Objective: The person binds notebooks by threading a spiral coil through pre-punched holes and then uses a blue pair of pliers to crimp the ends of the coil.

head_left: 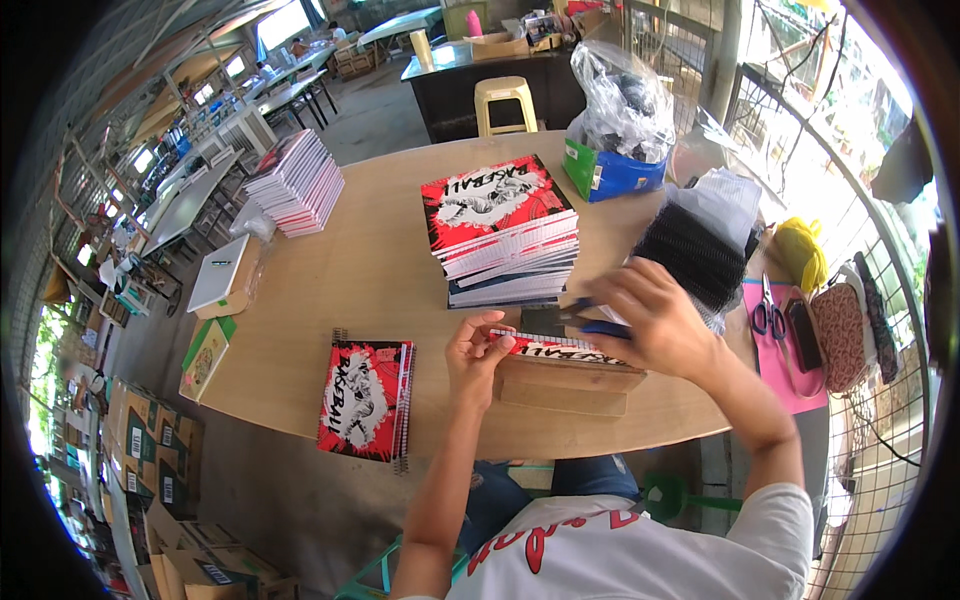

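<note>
I am watching the left hand (478, 352) pinching the near end of a red notebook (560, 347) lying on a wooden block (570, 385), while the right hand (655, 322) is closing around blue-handled pliers (575, 318) just beyond it. If the pinch loosens, I judge the notebook could slide off toward the desk (380, 270) edge.

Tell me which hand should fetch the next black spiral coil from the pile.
Probably the right hand: it is on the same side as the black coil pile and closer, while the left hand pinches the notebook end.
</note>
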`<state>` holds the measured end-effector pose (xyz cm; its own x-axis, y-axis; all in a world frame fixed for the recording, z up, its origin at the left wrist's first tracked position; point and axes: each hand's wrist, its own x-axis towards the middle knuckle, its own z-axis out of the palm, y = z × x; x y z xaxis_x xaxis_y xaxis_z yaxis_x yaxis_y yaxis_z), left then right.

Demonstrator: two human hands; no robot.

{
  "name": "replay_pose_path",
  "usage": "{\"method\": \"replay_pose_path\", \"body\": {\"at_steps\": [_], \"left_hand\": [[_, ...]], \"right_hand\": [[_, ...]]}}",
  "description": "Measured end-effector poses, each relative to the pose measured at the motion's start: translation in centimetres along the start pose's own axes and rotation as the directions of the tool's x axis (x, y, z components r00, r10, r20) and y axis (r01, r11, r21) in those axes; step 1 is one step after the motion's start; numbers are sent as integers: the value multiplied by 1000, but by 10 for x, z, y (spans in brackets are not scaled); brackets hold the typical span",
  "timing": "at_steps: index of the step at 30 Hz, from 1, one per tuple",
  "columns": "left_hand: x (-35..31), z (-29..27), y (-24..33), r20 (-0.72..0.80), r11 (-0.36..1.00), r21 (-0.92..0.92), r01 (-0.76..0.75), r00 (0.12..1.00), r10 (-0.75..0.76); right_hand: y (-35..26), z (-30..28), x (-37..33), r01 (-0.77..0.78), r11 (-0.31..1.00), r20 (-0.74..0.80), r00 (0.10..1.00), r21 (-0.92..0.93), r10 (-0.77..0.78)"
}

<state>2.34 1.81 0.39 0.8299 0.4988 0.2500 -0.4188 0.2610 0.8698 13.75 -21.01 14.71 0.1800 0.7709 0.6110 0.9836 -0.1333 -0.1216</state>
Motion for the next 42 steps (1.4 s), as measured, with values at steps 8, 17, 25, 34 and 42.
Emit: {"method": "replay_pose_path", "body": {"at_steps": [8, 17, 25, 34, 42], "left_hand": [[0, 2, 2, -6, 999, 53, -5, 1000, 5], [8, -5, 1, 23, 996, 77, -45, 999, 44], [-1, 25, -3, -77, 1000, -24, -8, 997, 6], [-4, 34, 42, -173, 741, 621, -253, 879, 445], [70, -76, 199, -53, 137, 986, 93, 962, -269]], "right_hand": [[-6, 29, 85, 637, 695, 273, 771, -333, -576], [-16, 35, 97, 767, 568, 375, 641, -298, -670], [2, 30, 47, -67, 998, 385, 920, -19, 69], [24, -34, -3, -325, 938, -269, 899, 125, 347], [51, -10, -124, -546, 837, -54, 835, 39, 547]]}}
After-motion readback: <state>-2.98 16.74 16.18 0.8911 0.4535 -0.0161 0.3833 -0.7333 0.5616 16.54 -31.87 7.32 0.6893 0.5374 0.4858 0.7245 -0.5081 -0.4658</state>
